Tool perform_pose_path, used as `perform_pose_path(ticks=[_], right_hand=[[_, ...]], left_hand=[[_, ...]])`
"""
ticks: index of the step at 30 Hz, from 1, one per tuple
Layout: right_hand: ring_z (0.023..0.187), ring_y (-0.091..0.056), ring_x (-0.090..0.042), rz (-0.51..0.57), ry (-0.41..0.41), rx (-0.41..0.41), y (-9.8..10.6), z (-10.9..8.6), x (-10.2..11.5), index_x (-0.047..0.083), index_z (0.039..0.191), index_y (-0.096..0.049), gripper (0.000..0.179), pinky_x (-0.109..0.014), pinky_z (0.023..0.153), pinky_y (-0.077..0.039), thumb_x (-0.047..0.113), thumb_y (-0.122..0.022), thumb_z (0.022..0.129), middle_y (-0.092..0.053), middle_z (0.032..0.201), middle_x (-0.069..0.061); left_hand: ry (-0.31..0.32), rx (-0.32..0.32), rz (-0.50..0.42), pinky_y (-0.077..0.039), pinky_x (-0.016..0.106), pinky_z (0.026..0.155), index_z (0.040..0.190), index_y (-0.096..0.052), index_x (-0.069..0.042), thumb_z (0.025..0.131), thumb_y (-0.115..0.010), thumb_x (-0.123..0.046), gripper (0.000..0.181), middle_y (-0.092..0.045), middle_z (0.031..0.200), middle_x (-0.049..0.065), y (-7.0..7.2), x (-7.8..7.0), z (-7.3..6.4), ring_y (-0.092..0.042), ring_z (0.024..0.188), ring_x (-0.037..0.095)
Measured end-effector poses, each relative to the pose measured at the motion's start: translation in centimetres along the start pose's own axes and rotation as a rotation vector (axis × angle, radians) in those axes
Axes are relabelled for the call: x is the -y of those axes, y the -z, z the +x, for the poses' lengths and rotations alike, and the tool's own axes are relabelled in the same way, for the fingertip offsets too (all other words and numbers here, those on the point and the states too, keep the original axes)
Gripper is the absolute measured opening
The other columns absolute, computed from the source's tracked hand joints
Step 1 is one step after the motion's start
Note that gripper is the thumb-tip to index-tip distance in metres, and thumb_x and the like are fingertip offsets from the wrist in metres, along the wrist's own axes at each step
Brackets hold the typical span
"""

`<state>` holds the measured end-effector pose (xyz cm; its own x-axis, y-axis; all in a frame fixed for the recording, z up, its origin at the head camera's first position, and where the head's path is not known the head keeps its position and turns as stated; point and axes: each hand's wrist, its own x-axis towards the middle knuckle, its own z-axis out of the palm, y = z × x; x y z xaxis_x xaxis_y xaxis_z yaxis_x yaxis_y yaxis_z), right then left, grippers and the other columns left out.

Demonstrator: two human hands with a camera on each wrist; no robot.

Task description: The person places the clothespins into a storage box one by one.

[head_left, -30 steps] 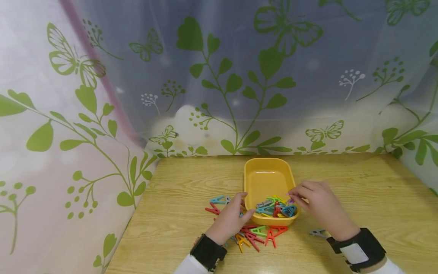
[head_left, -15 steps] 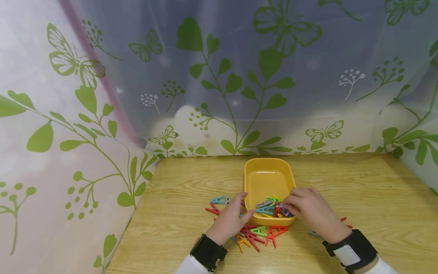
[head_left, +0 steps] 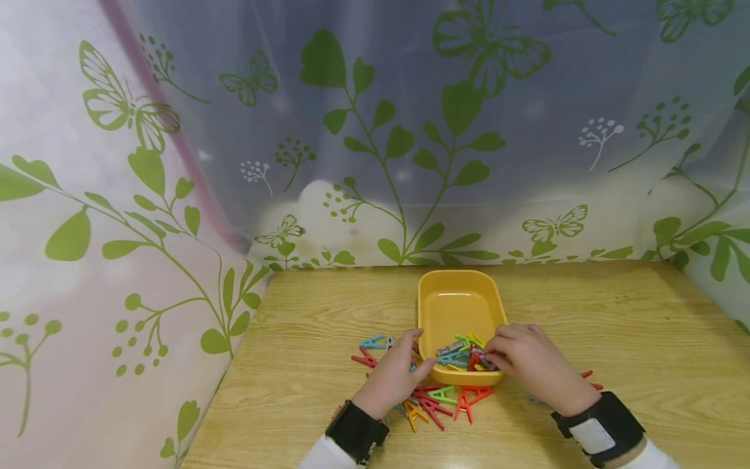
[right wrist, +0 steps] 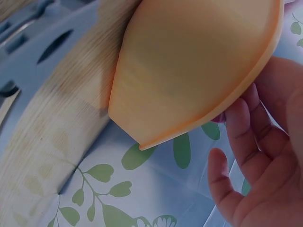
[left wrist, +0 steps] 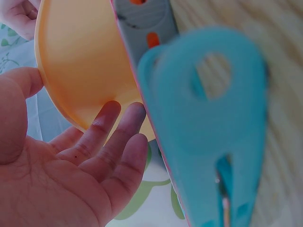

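Note:
A yellow plastic tub [head_left: 459, 312] stands on the wooden table, with several coloured clothespins [head_left: 452, 358] in its near end. My left hand [head_left: 394, 371] rests at the tub's near left corner. Its thumb touches the rim, and its fairly straight fingers lie along the outer wall in the left wrist view. Over the right rim, my right hand [head_left: 530, 361] reaches into the tub with its fingertips together on a purple clothespin [head_left: 484, 360]. Mostly hidden by the fingers, the same clothespin shows as a magenta bit [right wrist: 219, 118] at the fingertips in the right wrist view.
Loose clothespins, among them a red one [head_left: 463, 408] and an orange one [head_left: 413, 415], lie before the tub and around my left hand. Another red one [head_left: 588, 374] is partly hidden beyond my right wrist. A leaf-patterned curtain [head_left: 375, 130] stands behind the table.
My right hand has moved down and left over the rim, bringing the purple clothespin in among the others in the tub. The left hand and the tub have stayed in place.

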<state>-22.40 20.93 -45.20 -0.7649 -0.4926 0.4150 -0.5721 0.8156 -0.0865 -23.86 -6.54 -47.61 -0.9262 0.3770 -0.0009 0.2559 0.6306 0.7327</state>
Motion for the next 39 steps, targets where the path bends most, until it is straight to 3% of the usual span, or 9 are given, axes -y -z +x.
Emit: perform_pose_path(ticks=[13, 19, 24, 32, 39], right_hand=[[0.077, -0.062, -0.008, 0.010, 0.005, -0.007, 1.8, 0.2, -0.1, 0.023, 0.088, -0.078, 0.017, -0.045, 0.078, -0.051, 0.017, -0.091, 0.078, -0.065, 0.085, 0.013], [0.076, -0.066, -0.012, -0.012, -0.009, -0.072, 3.6, -0.5, -1.3, 0.019, 0.087, -0.076, 0.019, -0.050, 0.077, -0.053, 0.012, -0.091, 0.077, -0.066, 0.083, 0.010], [0.072, -0.065, -0.011, -0.046, -0.024, -0.070, 4.3, -1.5, -2.6, 0.019, 0.087, -0.076, 0.019, -0.048, 0.072, -0.054, 0.012, -0.091, 0.077, -0.064, 0.081, 0.010], [0.065, -0.057, -0.002, -0.071, -0.064, 0.063, 3.8, -3.6, -3.8, 0.022, 0.081, -0.074, 0.019, -0.027, 0.059, -0.050, 0.014, -0.091, 0.077, -0.062, 0.077, 0.013], [0.066, -0.053, 0.002, -0.039, -0.152, 0.277, 3.0, -5.1, -4.4, 0.023, 0.082, -0.076, 0.014, -0.024, 0.059, -0.048, 0.018, -0.088, 0.080, -0.060, 0.078, 0.014]], left_hand=[[0.019, 0.000, 0.004, -0.051, 0.032, 0.077, 0.157, -0.038, -0.014, 0.104, -0.060, -0.042, 0.064, -0.063, 0.126, 0.007, -0.1, -0.1, 0.1, -0.064, 0.107, 0.019], [0.013, 0.002, -0.001, -0.052, 0.031, 0.077, 0.157, -0.037, -0.013, 0.105, -0.060, -0.040, 0.063, -0.063, 0.125, 0.007, -0.2, -0.2, 0.1, -0.064, 0.108, 0.021], [0.012, -0.002, 0.001, -0.052, 0.032, 0.078, 0.156, -0.038, -0.012, 0.105, -0.061, -0.039, 0.062, -0.063, 0.123, 0.006, -0.1, -0.2, 0.1, -0.063, 0.107, 0.020], [0.000, -0.013, 0.013, -0.052, 0.032, 0.078, 0.156, -0.039, -0.011, 0.105, -0.062, -0.036, 0.061, -0.063, 0.121, 0.006, -0.2, -0.2, 0.1, -0.063, 0.106, 0.020], [0.006, -0.010, 0.009, -0.052, 0.032, 0.077, 0.156, -0.039, -0.010, 0.105, -0.062, -0.035, 0.061, -0.063, 0.119, 0.006, -0.2, -0.3, 0.1, -0.064, 0.106, 0.020]])
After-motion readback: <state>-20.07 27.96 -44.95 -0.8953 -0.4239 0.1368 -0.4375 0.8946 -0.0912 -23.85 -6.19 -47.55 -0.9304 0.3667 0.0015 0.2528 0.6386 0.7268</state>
